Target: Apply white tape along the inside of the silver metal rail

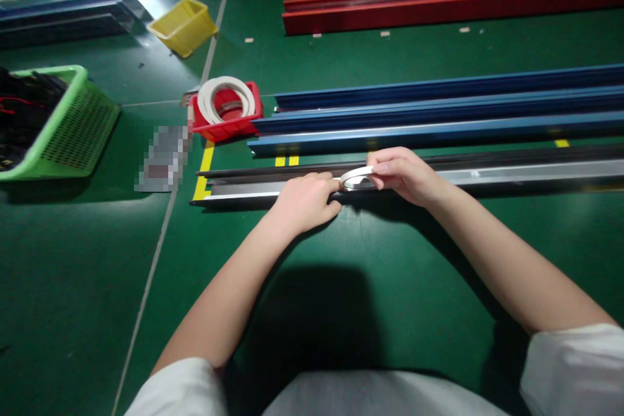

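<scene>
Resting on the black rail (pixel 487 172), the tape roll (pixel 357 178) sits clamped in the right hand (pixel 402 172), left hand (pixel 305 200) pinching its end.

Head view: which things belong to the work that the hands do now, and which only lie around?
In use:
- left hand, pressing on the grey rail
- right hand, holding the white tape roll

Lying about:
- red bin with tape rolls
- yellow bin
- green basket
- blue rails
- red rails
</scene>
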A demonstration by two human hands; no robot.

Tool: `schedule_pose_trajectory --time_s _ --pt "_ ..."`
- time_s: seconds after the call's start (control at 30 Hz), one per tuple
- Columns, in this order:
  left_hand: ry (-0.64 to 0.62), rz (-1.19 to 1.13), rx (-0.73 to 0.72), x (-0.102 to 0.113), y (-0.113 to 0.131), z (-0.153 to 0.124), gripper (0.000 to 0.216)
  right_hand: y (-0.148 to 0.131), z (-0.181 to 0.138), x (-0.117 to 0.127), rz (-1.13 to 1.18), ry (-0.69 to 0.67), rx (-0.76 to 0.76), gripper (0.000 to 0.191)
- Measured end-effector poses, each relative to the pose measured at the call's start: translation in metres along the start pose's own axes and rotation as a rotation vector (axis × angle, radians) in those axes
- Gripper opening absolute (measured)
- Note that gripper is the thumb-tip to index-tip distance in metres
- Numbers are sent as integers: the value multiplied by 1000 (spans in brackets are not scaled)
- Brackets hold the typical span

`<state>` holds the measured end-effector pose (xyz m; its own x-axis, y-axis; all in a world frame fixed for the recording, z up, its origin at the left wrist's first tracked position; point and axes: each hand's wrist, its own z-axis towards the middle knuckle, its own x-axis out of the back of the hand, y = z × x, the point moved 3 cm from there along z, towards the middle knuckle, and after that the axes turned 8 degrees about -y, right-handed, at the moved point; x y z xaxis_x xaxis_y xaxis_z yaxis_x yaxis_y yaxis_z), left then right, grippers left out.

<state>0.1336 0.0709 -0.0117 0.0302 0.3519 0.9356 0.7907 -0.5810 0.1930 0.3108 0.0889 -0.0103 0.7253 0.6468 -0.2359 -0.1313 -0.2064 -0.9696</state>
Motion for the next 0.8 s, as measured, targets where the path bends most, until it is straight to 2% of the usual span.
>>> schedule_pose_trajectory --time_s 0.27,0.8 --pt "16 5 -52 -2 -3 -1 21 0 1 1 -41 -24 36 26" --pt "-29 21 -51 0 1 0 27 0 1 1 -13 -31 26 20"
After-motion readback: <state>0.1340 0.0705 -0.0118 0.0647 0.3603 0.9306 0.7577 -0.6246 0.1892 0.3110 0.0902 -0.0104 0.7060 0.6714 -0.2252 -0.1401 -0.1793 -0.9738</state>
